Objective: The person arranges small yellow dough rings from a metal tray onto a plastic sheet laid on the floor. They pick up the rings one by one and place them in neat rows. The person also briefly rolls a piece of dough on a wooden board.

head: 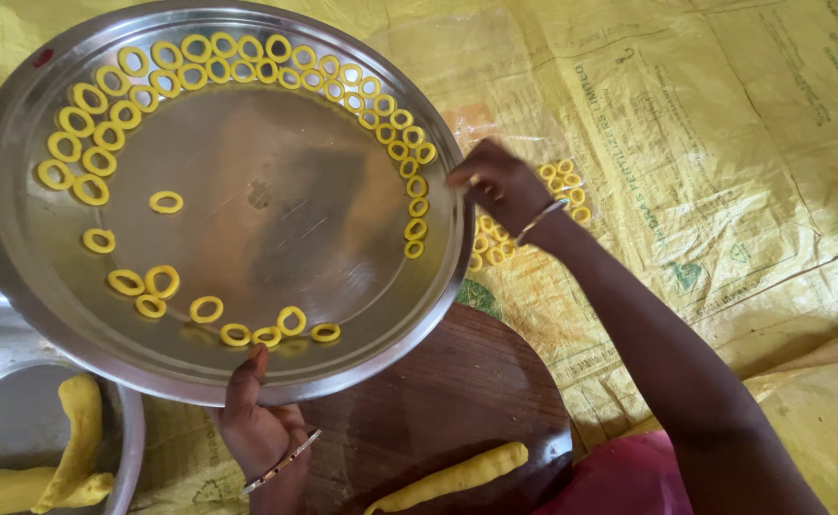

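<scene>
Hands (258, 420) (497, 181) on ring-filled steel tray (276, 205)

We're down on the floor of a home cooking spot: yellow woven sacking (724, 143) spread as a mat, a round wooden board (438, 401), a steel platter (247, 210) of yellow dough rings (166, 201), a steel bowl (18, 429).

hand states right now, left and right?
Left hand: closed on the rim of the round steel plate, holding it up.
Right hand: at the plate's right edge, fingers pinched; held item cannot be told.
</scene>
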